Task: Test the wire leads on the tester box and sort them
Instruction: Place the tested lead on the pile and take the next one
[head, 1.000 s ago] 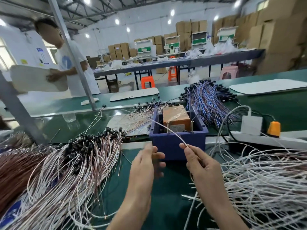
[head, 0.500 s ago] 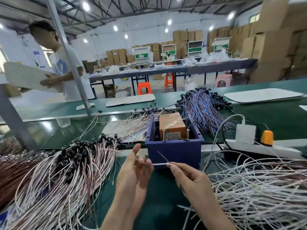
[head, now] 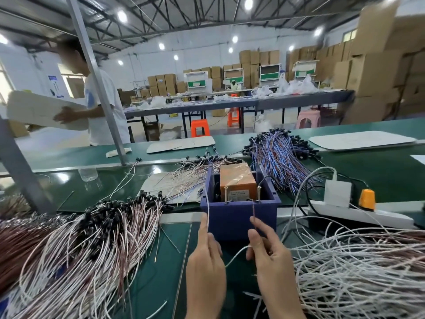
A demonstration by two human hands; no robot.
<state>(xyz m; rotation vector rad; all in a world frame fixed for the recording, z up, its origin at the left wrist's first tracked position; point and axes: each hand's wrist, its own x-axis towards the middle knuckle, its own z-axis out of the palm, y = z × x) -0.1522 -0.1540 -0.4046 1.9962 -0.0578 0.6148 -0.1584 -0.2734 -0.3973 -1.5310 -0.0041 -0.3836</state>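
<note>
The tester box [head: 239, 215] is dark blue with an orange unit [head: 236, 183] inside and two upright metal posts [head: 259, 193] near its front wall. My left hand [head: 204, 256] pinches the white end of a wire lead [head: 207, 203], which stands up beside the box's left front corner. My right hand [head: 264, 247] pinches the lead's reddish end [head: 253, 210], which points up just below the right post. The lead's middle [head: 236, 253] loops between the two hands.
A big pile of white and brown leads with black caps [head: 92, 238] lies left. A tangle of white leads [head: 358, 268] lies right. Blue-purple leads [head: 280, 155] sit behind the box. A white power strip [head: 358, 212] with an orange plug is at right. A person [head: 101, 104] stands beyond the belt.
Both hands moved apart and raised the two lead ends upright near the box; before, they held the lead together low in front of it.
</note>
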